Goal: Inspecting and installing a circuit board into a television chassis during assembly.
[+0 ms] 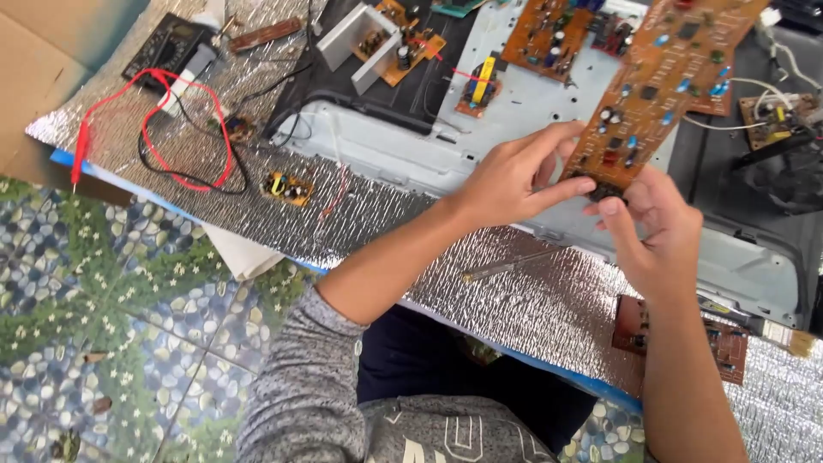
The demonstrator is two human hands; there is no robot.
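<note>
Foil mat (531,300): long circuit board (660,86) pinched between left hand (506,180), right hand (651,227), probably by lower end.

Packaging, one item: brown cardboard sheet (39,77), flattened, sat at the far left, partly under the edge of the silver foil mat (360,214). Plain brown, no visible label on it.

Screens, one likely: black handheld multimeter (167,47) lay at the far left on the foil mat, flat, angled. Its display window was too small and dark to make out, showed no lit readout that could be told.

Labels and signs: none could be told. Yellow and blue patches on the circuit boards were components, not stickers, as far as could be seen. The grey metal chassis panel (514,111) bore no visible sticker.
</note>
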